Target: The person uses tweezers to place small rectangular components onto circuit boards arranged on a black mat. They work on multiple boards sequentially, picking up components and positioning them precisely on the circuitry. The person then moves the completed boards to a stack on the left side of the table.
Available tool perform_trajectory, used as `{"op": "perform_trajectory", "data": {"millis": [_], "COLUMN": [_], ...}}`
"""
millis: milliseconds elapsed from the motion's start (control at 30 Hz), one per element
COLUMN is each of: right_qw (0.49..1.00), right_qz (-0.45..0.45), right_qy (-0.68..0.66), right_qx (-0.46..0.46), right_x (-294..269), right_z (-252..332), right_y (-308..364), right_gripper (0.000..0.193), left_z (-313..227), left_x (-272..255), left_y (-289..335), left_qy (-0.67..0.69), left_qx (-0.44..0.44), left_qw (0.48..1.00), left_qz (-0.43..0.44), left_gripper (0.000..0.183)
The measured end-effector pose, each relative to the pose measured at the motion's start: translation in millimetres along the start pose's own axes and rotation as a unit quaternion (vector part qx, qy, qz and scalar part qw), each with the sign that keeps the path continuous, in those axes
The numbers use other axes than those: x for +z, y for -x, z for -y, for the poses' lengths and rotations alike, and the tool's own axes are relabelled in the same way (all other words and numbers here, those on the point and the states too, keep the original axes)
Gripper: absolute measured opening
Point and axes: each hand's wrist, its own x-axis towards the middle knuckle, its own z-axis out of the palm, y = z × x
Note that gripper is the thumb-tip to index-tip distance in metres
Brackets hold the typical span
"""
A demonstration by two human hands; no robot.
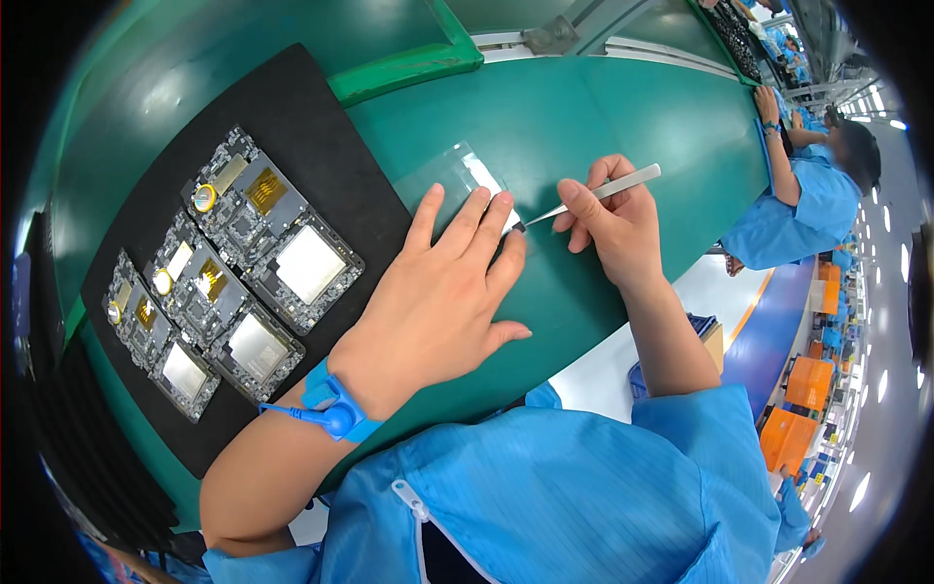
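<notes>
My left hand [433, 297] lies flat with its fingers stretched out, pressing on a clear plastic sheet [428, 177] that carries a white strip [479, 169]. A blue wrist strap [336, 407] with a cord is round that wrist. Between thumb and fingers, my right hand [621, 222] grips silver tweezers [628, 182]. Their tips point left and meet a small dark piece [519, 227] at the strip's near end, beside my left index finger. Whether the tips pinch that piece is too small to tell.
At the left, a black mat [331, 131] bears several circuit boards [292, 219] with silver shields and yellow round parts. Beneath is a green tabletop [574, 107], with a green-edged frame [413, 73] behind. A co-worker [803, 195] in blue sits at right; orange bins [808, 384] stand beyond.
</notes>
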Motion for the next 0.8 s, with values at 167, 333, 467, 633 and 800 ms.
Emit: {"op": "perform_trajectory", "data": {"millis": [167,333,467,633,800], "right_qw": [1.000,1.000,1.000,1.000,0.999], "right_qz": [-0.001,0.002,0.012,0.006,-0.010], "right_qy": [0.006,0.007,0.010,0.005,-0.015], "right_qx": [-0.001,-0.006,0.000,-0.017,-0.033], "right_x": [0.0,1.3,1.0,2.6,1.3], "right_z": [1.1,3.0,3.1,0.2,-4.0], "right_y": [-0.3,-0.3,-1.7,-0.8,0.3], "right_gripper": [0.028,0.028,0.028,0.027,0.026], "left_z": [0.6,0.3,0.5,4.5,7.6], "left_x": [0.2,-2.3,-1.8,1.0,2.2], "left_y": [-1.2,-1.3,-0.3,1.3,1.6], "left_qy": [-0.001,-0.001,-0.006,-0.010,-0.021], "left_qx": [0.004,0.005,0.010,0.022,0.039], "left_qw": [1.000,1.000,1.000,1.000,0.999], "left_qz": [0.001,0.006,-0.001,-0.008,0.001], "left_gripper": [0.069,0.068,0.069,0.071,0.070]}}
